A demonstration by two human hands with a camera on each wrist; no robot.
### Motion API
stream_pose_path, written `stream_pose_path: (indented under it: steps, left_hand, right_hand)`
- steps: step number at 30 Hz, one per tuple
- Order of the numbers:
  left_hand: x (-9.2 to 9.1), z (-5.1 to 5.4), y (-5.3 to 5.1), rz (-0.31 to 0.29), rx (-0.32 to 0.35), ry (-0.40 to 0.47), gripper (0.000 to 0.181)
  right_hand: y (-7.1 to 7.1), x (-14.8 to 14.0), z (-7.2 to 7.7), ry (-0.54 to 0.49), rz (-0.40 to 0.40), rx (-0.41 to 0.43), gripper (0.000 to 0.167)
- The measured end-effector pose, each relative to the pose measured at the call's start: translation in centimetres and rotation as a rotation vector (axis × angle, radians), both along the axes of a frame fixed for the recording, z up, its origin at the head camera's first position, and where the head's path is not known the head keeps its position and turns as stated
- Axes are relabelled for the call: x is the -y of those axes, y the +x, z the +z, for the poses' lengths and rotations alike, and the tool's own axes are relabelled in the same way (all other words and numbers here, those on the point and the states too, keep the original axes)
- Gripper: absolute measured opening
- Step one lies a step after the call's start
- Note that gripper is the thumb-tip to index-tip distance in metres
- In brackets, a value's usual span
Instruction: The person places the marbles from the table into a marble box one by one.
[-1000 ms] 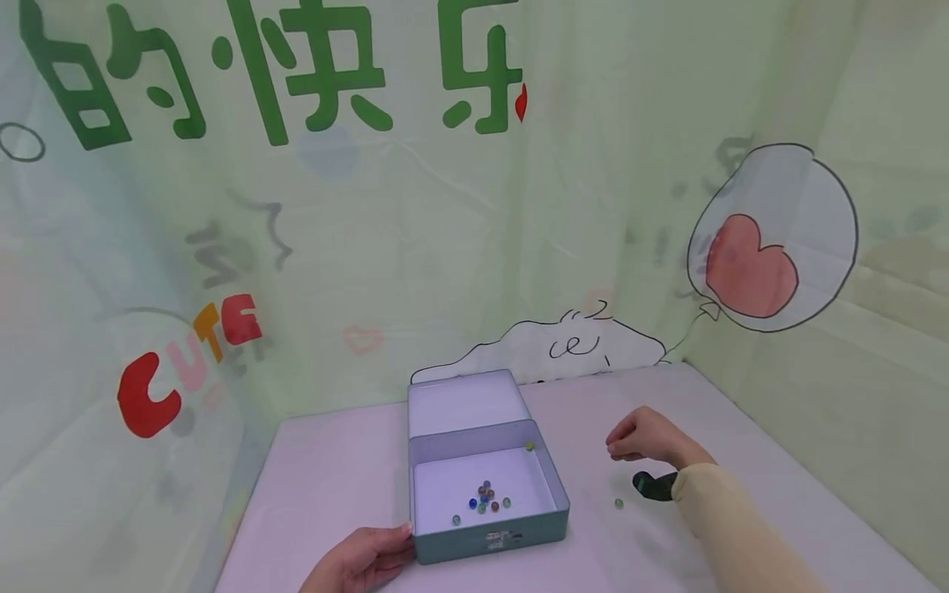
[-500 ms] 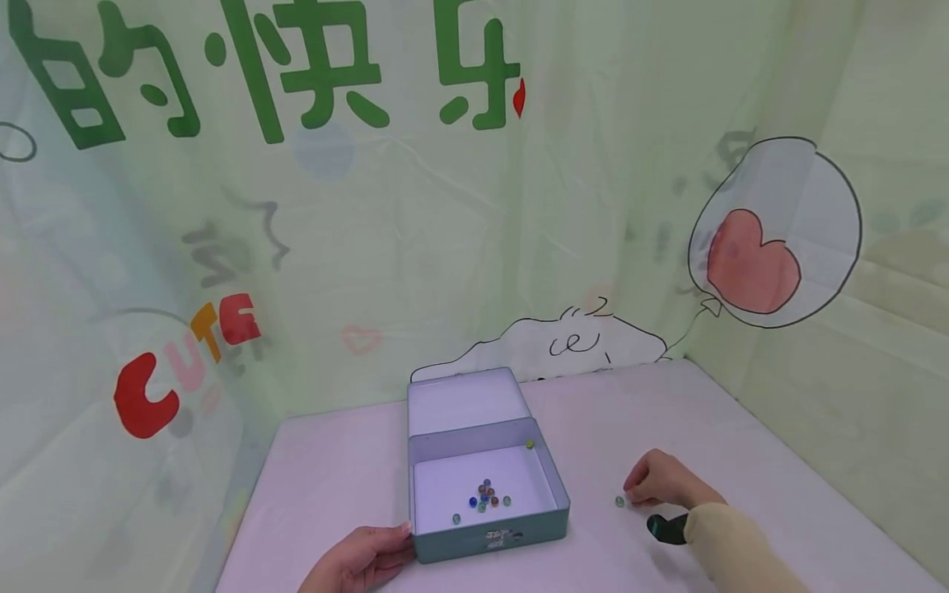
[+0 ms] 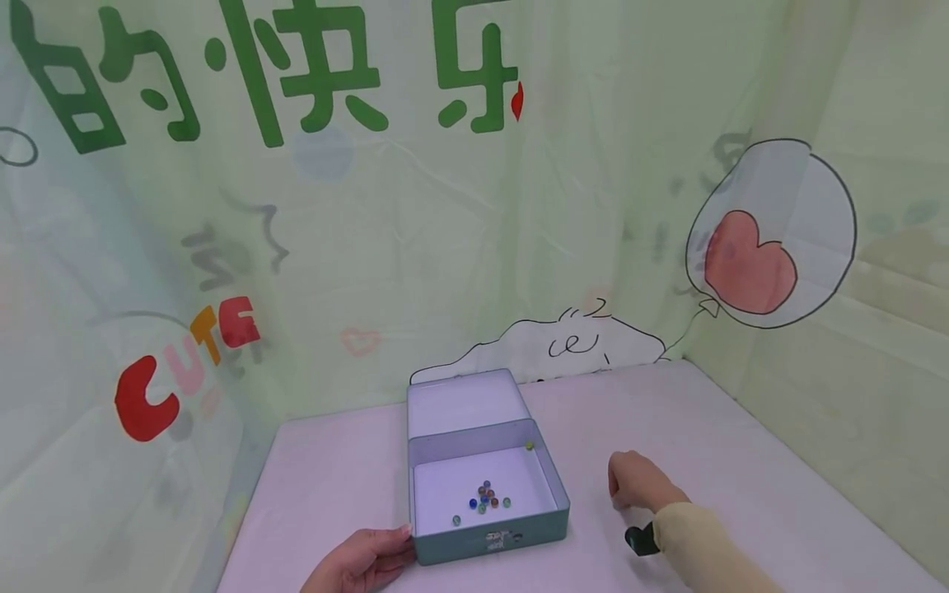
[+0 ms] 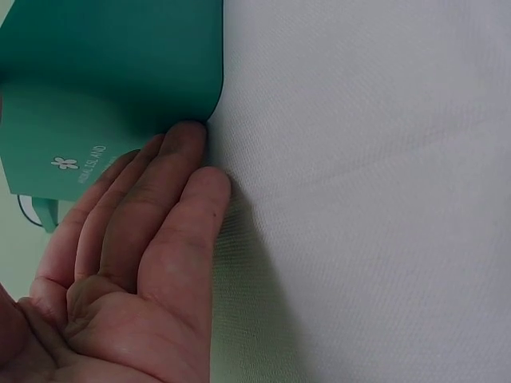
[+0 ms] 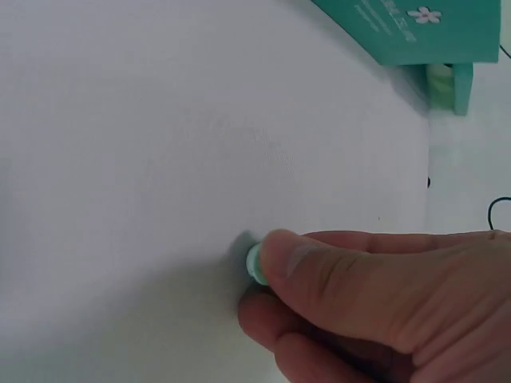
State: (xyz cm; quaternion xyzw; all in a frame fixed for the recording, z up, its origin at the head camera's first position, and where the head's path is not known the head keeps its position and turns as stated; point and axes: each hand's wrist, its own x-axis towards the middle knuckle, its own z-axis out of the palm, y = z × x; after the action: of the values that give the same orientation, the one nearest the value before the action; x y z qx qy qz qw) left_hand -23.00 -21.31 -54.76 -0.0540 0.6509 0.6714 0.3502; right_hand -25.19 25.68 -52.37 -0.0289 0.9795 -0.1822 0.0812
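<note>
A shallow teal tin box (image 3: 489, 543) stands on the table with its lid (image 3: 467, 403) tipped back. Several small glass marbles (image 3: 494, 501) lie loosely clustered on its pale floor, and a yellow-green marble (image 3: 530, 445) sits alone in the far right corner. My left hand (image 3: 363, 560) rests against the box's near left corner, its fingers (image 4: 152, 207) laid along the wall in the left wrist view. To the right of the box, my right hand (image 3: 639, 480) pinches a pale green glass marble (image 5: 255, 265) between thumb and forefinger, low over the table.
A pale cloth covers the table (image 3: 334, 469). Printed curtains (image 3: 430, 206) hang behind it and along both sides. A dark green strap-like piece (image 3: 642, 540) shows at my right sleeve (image 3: 704, 539).
My right hand has come down from above the table to the loose marble beside the box and taken hold of it. The left hand and the box have stayed put.
</note>
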Motion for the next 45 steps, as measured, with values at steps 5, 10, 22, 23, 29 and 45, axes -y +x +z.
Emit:
stream_pose_path:
  steps: [5,10,22,23,29,45]
  left_hand:
    - [0.0,0.0,-0.1,0.000,-0.005,-0.009,0.057]
    - [-0.2,0.2,0.1,0.001,-0.006,-0.016,0.058]
    - [-0.3,0.1,-0.1,0.020,-0.017,-0.018,0.059]
    - [-0.3,0.1,-0.2,0.027,-0.018,-0.018,0.059]
    - [-0.2,0.0,-0.2,0.044,-0.020,-0.018,0.059]
    - [-0.2,-0.1,0.1,0.032,-0.024,-0.007,0.054]
  right_hand:
    - [0.4,0.3,0.6,-0.023,-0.015,0.007,0.021]
    - [0.3,-1.2,0.1,-0.205,-0.086,0.064,0.011]
    - [-0.1,-6.8,1.2,-0.676,0.021,0.181,0.022]
    - [-0.2,-6.7,1.4,-0.692,0.027,0.184,0.023]
    - [-1.7,-3.2,2.6,-0.680,0.069,0.153,0.022]
    - [-4.1,5.6,5.2,-0.500,0.029,0.109,0.004]
